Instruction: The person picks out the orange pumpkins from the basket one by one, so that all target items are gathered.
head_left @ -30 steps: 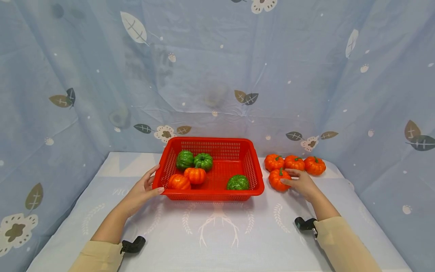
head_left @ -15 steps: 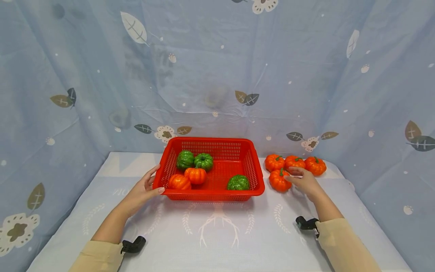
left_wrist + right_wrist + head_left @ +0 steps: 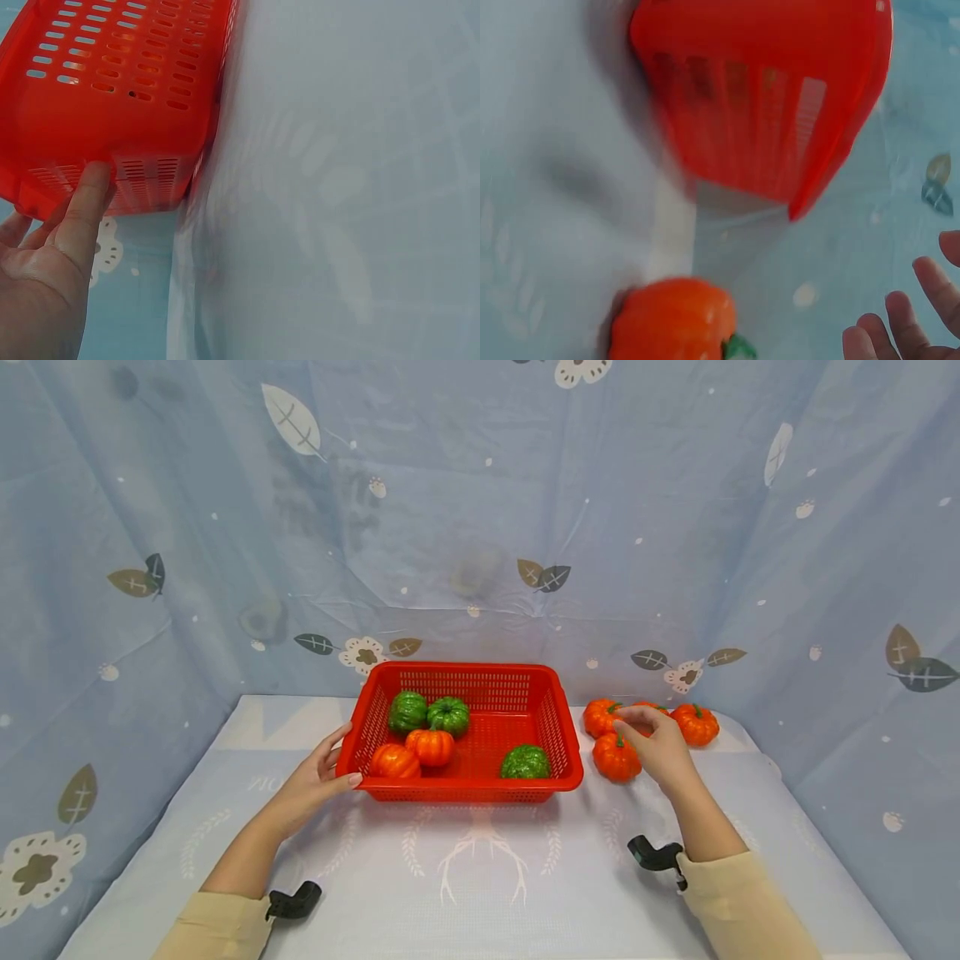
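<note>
My left hand (image 3: 303, 789) holds the front left corner of a red plastic basket (image 3: 465, 784), thumb on the front rim and fingers along the left side. In the left wrist view, the thumb (image 3: 86, 202) lies against the slotted wall. Right of the basket, my right hand (image 3: 662, 750) hovers over a group of small orange pumpkins, thumb and fingers spread with nothing between them. Just below its thumb sits the front pumpkin (image 3: 615, 762). Behind the hand are a left pumpkin (image 3: 600, 718), a right pumpkin (image 3: 696, 727) and a middle pumpkin (image 3: 651, 705), mostly hidden.
In the basket, two green pumpkins (image 3: 448, 717) lie at the back left, two orange pumpkins (image 3: 395, 762) at the front left, and one green pumpkin (image 3: 525, 763) at the front right. A blue patterned curtain (image 3: 465, 527) encloses the white-covered table (image 3: 480, 910).
My right hand has risen from beside the front orange pumpkin and shifted slightly left and back, now covering most of the middle rear pumpkin. My left hand and the basket stay put.
</note>
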The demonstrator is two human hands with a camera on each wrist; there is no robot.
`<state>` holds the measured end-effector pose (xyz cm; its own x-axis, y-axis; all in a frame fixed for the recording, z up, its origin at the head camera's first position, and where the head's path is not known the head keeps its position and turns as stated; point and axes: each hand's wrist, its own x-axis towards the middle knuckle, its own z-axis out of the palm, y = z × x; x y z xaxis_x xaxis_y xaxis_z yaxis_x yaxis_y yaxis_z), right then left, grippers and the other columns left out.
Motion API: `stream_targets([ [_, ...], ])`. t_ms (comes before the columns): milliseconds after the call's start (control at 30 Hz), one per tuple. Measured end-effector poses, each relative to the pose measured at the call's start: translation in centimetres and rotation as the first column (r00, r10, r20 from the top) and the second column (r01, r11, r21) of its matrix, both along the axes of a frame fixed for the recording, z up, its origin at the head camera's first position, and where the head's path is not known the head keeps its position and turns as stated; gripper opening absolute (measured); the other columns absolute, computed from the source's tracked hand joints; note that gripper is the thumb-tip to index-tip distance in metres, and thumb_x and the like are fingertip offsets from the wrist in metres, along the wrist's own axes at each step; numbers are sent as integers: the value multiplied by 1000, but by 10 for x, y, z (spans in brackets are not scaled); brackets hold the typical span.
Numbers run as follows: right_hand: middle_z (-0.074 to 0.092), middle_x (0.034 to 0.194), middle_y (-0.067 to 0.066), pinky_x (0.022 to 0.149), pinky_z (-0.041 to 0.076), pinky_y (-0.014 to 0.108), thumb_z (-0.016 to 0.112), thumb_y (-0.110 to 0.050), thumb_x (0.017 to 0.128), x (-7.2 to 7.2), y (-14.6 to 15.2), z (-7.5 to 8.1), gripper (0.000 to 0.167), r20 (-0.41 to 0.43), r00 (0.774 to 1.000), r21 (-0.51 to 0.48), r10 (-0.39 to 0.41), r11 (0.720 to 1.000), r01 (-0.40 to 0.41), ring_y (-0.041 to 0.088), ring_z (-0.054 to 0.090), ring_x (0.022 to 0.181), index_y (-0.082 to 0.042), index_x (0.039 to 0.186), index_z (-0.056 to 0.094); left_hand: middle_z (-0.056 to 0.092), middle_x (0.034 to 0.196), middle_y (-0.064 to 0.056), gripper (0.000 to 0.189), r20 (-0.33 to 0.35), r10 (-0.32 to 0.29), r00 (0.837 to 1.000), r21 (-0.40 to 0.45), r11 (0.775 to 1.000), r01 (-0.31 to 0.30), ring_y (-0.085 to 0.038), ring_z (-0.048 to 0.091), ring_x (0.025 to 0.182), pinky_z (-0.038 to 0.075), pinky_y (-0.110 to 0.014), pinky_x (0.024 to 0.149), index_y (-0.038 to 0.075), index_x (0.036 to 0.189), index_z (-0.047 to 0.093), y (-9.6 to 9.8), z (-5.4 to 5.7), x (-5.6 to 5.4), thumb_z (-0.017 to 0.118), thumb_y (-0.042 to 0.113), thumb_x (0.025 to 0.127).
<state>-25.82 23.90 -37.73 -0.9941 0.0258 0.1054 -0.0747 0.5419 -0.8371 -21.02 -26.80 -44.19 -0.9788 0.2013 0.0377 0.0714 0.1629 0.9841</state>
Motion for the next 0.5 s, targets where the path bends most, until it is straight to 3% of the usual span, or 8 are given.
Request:
stream_targets([
  [267,65,120,16,100,47,50,67,-22,97,0,-44,7,31,-87,992,-45,90,995,-94,32,57,116,-2,121,65,32,154,-29,89,1,5,1000,-6,1000,-5,-49,40,135,51,-23,89,18,161,13,-1,0,1,68,9,92],
  [500,65,118,11,100,46,50,69,-29,96,-6,-85,5,34,-117,977,-76,179,979,-188,29,57,115,-6,121,67,32,154,-29,89,8,5,1000,-8,1000,-5,-48,40,136,50,-23,90,18,162,13,1,0,1,69,10,93],
])
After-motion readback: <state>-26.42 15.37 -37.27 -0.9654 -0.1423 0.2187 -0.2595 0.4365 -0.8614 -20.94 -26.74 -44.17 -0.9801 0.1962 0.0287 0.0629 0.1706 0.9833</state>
